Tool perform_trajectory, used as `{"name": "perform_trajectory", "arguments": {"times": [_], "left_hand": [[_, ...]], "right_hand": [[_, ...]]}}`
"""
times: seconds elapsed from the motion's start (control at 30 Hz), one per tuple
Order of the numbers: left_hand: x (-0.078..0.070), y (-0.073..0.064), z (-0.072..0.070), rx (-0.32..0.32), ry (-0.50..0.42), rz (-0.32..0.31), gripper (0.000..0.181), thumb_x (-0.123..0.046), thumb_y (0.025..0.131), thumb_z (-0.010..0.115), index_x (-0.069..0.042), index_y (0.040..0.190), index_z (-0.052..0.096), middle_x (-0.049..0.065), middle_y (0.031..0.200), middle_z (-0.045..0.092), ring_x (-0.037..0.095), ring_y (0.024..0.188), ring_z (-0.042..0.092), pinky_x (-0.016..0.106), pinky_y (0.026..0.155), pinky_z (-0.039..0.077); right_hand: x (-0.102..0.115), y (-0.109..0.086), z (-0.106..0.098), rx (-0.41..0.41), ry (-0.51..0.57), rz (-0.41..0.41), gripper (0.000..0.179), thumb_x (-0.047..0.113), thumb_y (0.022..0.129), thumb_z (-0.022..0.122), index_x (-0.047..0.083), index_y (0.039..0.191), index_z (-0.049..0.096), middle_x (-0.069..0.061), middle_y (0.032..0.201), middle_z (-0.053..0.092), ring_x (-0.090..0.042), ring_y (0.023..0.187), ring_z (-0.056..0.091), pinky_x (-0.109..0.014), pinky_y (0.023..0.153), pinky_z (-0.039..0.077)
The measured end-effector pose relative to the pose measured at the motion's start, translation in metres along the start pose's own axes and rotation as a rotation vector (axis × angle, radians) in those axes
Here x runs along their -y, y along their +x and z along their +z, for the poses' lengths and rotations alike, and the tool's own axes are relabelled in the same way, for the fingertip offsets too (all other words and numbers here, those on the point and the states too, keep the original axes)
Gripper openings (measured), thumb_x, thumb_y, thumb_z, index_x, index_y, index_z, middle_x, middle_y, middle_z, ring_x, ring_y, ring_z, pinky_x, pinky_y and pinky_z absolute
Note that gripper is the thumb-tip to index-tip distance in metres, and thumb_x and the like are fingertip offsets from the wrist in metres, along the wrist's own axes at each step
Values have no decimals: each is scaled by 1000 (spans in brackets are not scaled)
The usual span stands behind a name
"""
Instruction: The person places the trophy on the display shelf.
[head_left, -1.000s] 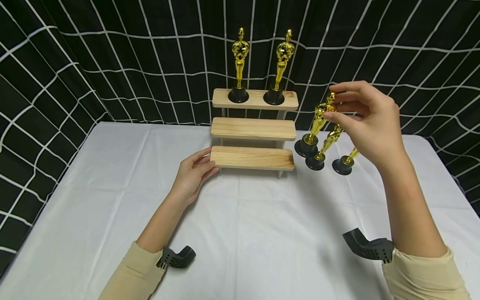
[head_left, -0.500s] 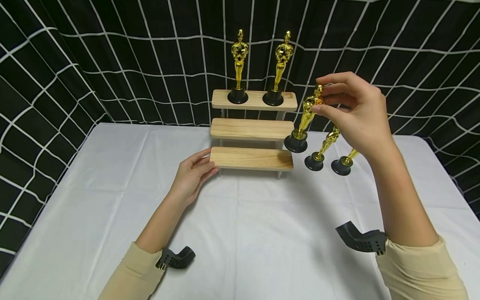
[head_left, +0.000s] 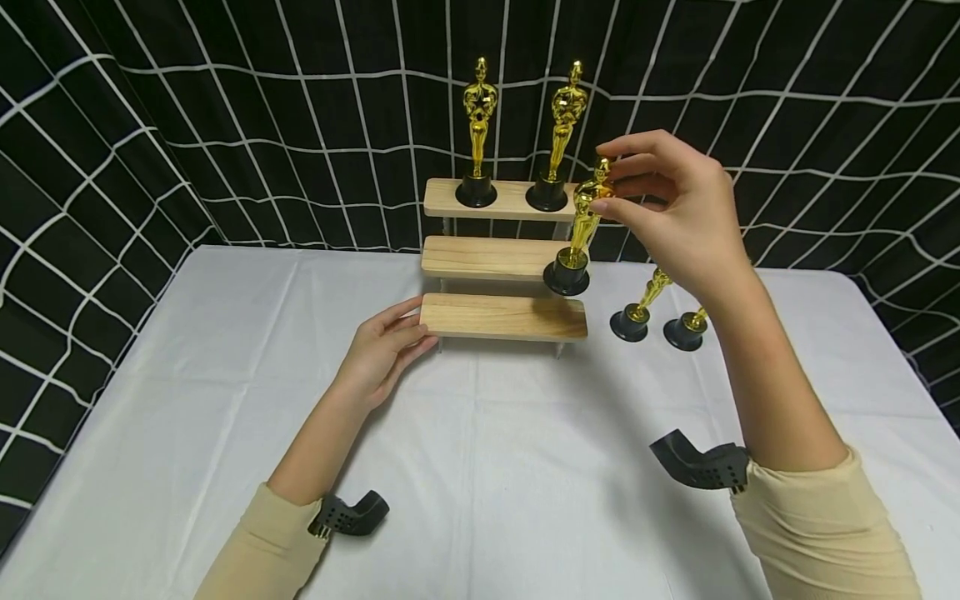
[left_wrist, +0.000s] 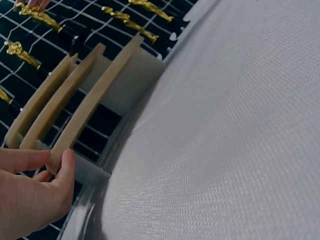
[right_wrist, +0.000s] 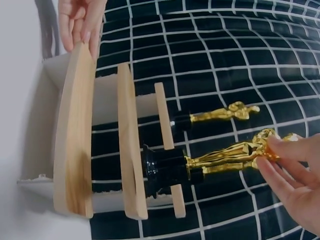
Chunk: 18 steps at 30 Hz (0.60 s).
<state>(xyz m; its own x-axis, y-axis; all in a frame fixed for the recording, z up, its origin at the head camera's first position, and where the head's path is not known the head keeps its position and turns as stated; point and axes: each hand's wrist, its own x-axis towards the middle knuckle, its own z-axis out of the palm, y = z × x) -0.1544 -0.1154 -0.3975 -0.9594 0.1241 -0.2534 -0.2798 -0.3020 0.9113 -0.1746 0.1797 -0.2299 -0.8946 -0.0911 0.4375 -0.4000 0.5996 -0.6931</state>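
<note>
A three-tier wooden display stand point(head_left: 504, 317) is at the middle back of the table. My left hand point(head_left: 384, 350) grips the left end of its lowest shelf, thumb above and fingers at the edge, as the left wrist view also shows. My right hand point(head_left: 678, 204) pinches a gold trophy statuette point(head_left: 581, 221) by its upper body. Its black round base point(right_wrist: 162, 170) overlaps the right end of the middle shelf point(right_wrist: 131, 150), and the figure tilts slightly. Two more gold trophies, a left one point(head_left: 480, 133) and a right one point(head_left: 564, 137), stand on the top shelf point(head_left: 442, 198).
Right of the stand, two trophies rest on the white tablecloth point(head_left: 480, 483): a nearer one point(head_left: 632, 321) and another point(head_left: 685, 331), both partly behind my right arm. Black cloth with a white grid point(head_left: 322, 108) hangs behind the table.
My right hand has carried the trophy leftward and slightly up, from above the trophies on the table to the stand's right side. The left hand keeps its hold on the lowest shelf.
</note>
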Motion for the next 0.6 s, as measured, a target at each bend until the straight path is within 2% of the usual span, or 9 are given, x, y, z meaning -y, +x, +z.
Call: {"name": "perform_trajectory", "arguments": {"times": [0.3, 0.6], "left_hand": [[0, -1, 0, 1, 10, -8, 55, 9, 107, 48, 2, 160, 38, 29, 151, 45, 30, 126, 61, 24, 105, 59], [-1, -1, 1, 7, 13, -1, 55, 10, 107, 48, 2, 160, 38, 28, 151, 46, 32, 129, 59, 24, 105, 59]], "right_hand": [[11, 8, 11, 25, 8, -35, 41, -1, 94, 78, 9, 132, 69, -15, 119, 73, 0, 96, 68, -14, 91, 60], [19, 14, 24, 47, 42, -48, 41, 2, 96, 78, 10, 135, 68, -13, 124, 73, -25, 108, 72, -18, 91, 61]]}}
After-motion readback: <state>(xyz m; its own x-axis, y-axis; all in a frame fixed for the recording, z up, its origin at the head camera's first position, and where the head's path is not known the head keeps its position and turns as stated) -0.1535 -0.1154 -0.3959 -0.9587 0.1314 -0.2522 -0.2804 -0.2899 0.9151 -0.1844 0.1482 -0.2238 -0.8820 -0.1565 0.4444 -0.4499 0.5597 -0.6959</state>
